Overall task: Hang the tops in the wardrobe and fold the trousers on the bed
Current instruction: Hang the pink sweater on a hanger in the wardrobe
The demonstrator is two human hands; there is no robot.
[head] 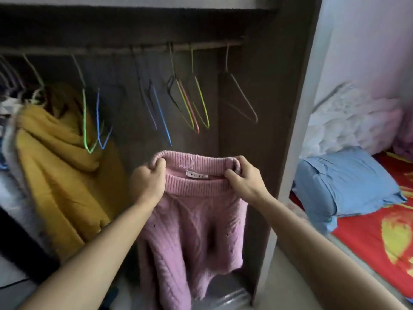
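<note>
Sweater (196, 222) hangs by its collar, pinched in left hand (149, 180) and right hand (242, 178) fingers; stretching risks distorting the knit before a hanger (242, 99) enters

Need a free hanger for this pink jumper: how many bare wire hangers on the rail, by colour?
Green wire hanger: 1
Blue wire hangers: 2
Lilac wire hanger: 1
Black wire hanger: 1
Yellow-green wire hangers: 2
Pink wire hanger: 1
Grey wire hanger: 1
Total: 9 clearly seen; shadow may hide more.
</note>
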